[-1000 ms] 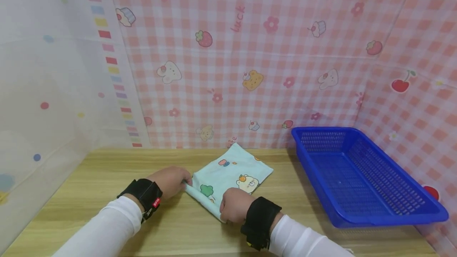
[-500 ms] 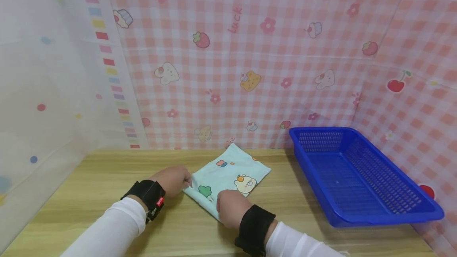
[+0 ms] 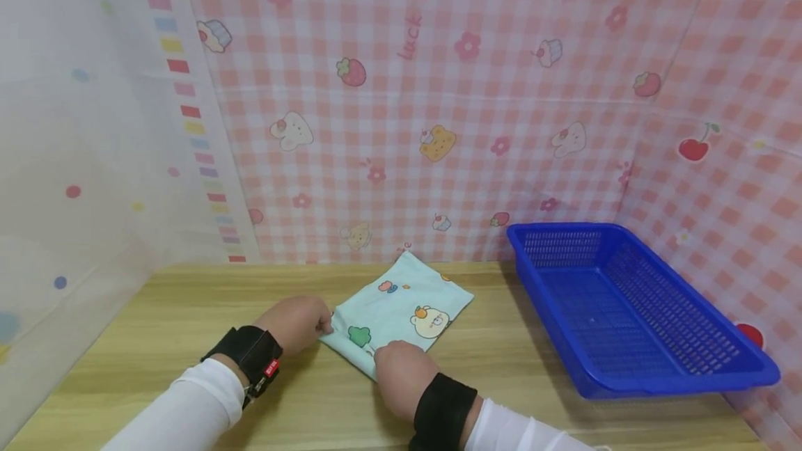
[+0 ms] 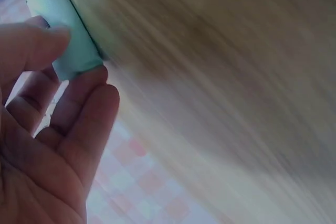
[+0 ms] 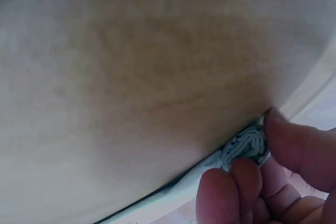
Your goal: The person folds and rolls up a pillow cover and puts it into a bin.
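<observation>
A pale mint cloth [image 3: 391,298] with cartoon prints lies aslant on the table, its near edge rolled into a narrow tube. At the roll's left end my left hand [image 3: 297,326] pinches it; the left wrist view shows the thumb on top of the rolled cloth [image 4: 68,40] and fingers beneath. My right hand [image 3: 404,378] grips the other end. In the right wrist view, the spiral layers of the roll [image 5: 245,145] show between thumb and fingers. The far part of the cloth is flat.
A blue plastic basket [image 3: 551,326] with mesh sides stands on the right of the wood-grain table [image 3: 156,367]. Behind the table hangs a pink checked curtain [image 3: 376,103], and a white dotted sheet [image 3: 75,145] is at the left.
The near edge of the cloth has rolled slightly farther away from me, and the flat part is a little shorter. My right hand has shifted slightly left; both hands keep hold.
</observation>
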Action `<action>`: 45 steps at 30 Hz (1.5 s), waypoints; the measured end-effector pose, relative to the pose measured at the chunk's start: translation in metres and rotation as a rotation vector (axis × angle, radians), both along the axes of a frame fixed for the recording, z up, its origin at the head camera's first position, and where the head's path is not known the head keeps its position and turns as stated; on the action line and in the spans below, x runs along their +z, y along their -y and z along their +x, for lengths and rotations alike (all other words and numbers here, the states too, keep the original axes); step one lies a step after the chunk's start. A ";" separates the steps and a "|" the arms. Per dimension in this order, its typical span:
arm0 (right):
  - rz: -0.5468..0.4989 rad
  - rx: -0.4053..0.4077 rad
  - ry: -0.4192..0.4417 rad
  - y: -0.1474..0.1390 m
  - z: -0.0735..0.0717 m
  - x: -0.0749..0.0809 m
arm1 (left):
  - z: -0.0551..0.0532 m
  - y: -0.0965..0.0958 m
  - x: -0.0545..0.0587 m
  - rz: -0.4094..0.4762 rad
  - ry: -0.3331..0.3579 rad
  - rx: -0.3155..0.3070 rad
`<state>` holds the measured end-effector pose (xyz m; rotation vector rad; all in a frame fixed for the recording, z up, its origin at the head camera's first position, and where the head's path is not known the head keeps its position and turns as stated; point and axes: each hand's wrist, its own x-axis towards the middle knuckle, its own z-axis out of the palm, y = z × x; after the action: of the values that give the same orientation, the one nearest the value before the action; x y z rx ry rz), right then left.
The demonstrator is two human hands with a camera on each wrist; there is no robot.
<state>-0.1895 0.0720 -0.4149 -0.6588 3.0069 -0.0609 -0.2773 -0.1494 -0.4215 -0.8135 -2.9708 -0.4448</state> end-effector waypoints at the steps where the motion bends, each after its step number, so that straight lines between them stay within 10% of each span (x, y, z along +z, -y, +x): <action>1: 0.001 -0.004 -0.002 0.000 -0.001 0.000 | 0.001 0.001 0.000 0.003 0.006 -0.003; 33: -0.466 -0.290 0.481 -0.031 -0.030 0.012 | -0.013 -0.007 0.005 -0.032 0.189 0.037; 45: -0.431 -0.309 0.470 -0.029 -0.034 0.013 | -0.025 -0.005 -0.005 0.011 0.220 0.054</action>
<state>-0.2240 0.1015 -0.4023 -0.1538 2.6096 -0.7757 -0.3018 -0.1444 -0.4261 -0.7259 -3.1776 -0.5831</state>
